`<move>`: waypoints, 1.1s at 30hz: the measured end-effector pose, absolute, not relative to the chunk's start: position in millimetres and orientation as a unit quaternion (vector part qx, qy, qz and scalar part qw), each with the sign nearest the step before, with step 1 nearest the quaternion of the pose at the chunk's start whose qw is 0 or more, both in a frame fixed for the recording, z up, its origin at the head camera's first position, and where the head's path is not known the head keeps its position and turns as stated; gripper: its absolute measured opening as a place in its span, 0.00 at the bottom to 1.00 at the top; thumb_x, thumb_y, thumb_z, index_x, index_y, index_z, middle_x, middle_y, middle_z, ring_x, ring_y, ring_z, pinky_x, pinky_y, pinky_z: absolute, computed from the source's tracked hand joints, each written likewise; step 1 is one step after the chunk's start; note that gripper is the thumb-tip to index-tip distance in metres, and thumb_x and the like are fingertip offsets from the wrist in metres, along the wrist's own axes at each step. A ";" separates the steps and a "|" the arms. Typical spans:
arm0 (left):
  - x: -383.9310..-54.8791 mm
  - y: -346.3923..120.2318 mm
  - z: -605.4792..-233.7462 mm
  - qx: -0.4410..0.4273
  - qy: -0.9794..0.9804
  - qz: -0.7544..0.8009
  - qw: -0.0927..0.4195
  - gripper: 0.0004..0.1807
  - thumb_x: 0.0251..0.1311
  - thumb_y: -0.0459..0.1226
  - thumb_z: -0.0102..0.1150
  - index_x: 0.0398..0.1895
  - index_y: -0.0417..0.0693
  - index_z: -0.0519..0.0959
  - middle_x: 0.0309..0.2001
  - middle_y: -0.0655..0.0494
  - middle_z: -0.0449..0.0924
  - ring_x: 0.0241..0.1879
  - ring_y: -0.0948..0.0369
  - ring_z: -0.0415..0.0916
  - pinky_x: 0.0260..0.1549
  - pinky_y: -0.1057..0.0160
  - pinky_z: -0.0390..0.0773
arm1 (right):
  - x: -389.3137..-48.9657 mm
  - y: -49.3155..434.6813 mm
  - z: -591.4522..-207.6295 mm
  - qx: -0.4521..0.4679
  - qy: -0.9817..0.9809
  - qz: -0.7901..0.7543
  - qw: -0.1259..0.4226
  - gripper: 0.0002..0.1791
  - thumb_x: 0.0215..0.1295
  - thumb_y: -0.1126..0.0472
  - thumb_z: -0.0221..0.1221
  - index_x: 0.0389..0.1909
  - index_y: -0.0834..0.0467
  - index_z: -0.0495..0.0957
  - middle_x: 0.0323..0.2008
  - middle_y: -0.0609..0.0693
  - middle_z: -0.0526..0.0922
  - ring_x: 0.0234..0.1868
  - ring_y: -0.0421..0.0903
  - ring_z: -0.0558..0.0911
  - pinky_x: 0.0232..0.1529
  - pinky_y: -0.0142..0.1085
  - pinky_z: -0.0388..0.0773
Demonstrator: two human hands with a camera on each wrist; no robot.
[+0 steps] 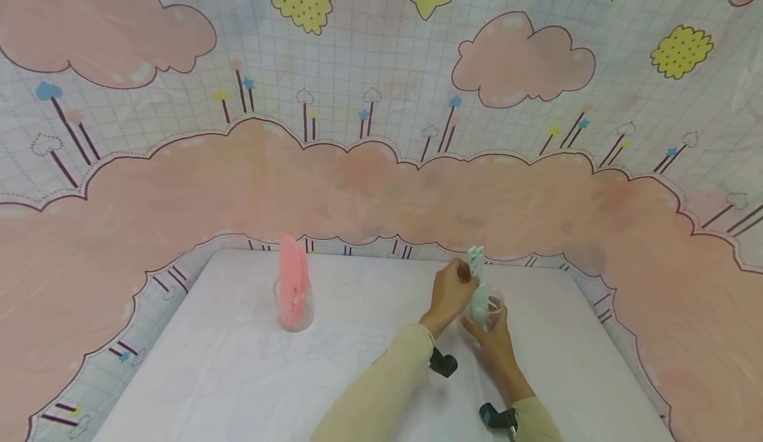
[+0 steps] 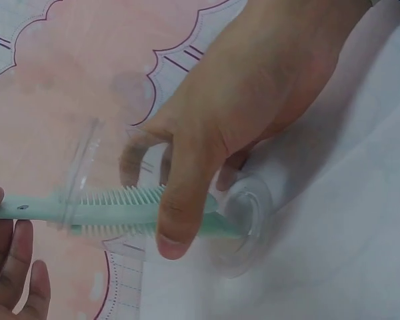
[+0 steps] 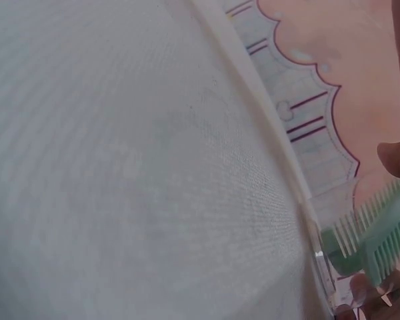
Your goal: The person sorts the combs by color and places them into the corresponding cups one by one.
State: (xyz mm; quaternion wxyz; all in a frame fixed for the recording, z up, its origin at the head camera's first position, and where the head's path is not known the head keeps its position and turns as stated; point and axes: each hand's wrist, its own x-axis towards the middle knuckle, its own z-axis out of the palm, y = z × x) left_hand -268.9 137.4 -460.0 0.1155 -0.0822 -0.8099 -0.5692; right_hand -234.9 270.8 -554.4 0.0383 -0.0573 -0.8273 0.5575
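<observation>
On the right side of the table, my left hand pinches the handle of a mint-green comb near its top. The comb stands in a clear plastic cup, its teeth inside the wall, beside at least one more green piece whose kind I cannot tell. My right hand grips the cup low down, thumb on one side and fingers on the other. In the right wrist view, the comb's teeth show through the clear wall at the lower right.
A second clear cup holding pink flat pieces stands on the left part of the white table. Behind the table hangs a cloth printed with clouds. Black camera mounts sit at both wrists.
</observation>
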 end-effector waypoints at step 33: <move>-262.9 94.9 -476.0 -0.109 -0.799 -0.582 0.100 0.09 0.60 0.40 0.66 0.38 0.45 0.79 0.36 0.55 0.83 0.36 0.66 0.80 0.36 0.72 0.79 | -235.8 269.3 -557.5 -0.078 -0.832 0.549 0.038 0.52 0.58 0.46 0.68 0.74 0.52 0.45 0.72 0.64 0.57 0.76 0.64 0.54 0.73 0.63 0.50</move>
